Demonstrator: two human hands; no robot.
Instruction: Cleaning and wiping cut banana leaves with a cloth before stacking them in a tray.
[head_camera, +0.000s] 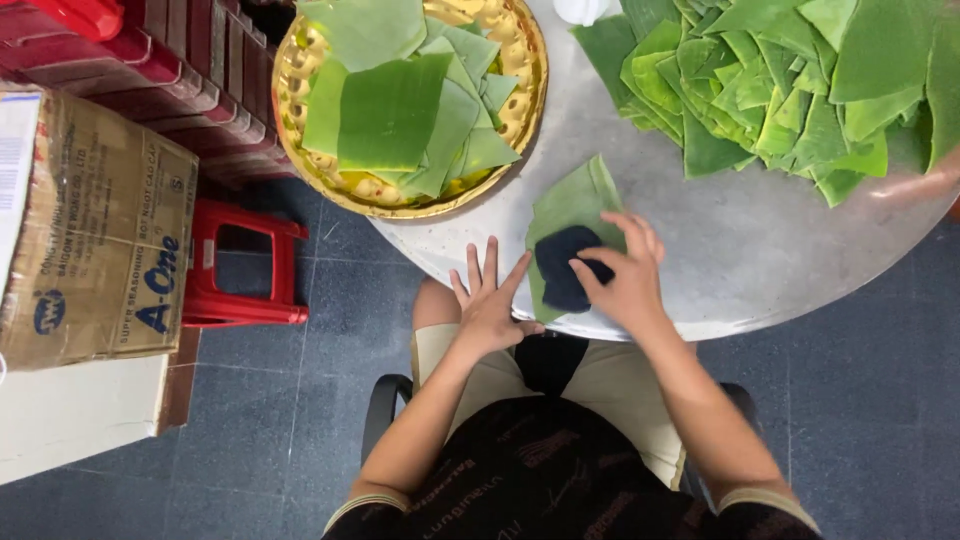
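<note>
A green leaf piece (572, 205) lies at the near edge of the round metal table (740, 260). My right hand (622, 275) presses a dark blue cloth (560, 268) onto the leaf. My left hand (487, 305) rests flat with fingers spread, holding the leaf's left edge at the table rim. A gold tray (520, 100) at the table's far left holds a stack of cut green leaves (400, 110). A big heap of leaf pieces (780, 85) covers the table's far right.
A red plastic stool (245, 270) stands on the dark tiled floor to the left. A cardboard box (95, 230) sits beyond it, with red crates (170, 60) behind. A white object (580, 10) stands at the table's far edge.
</note>
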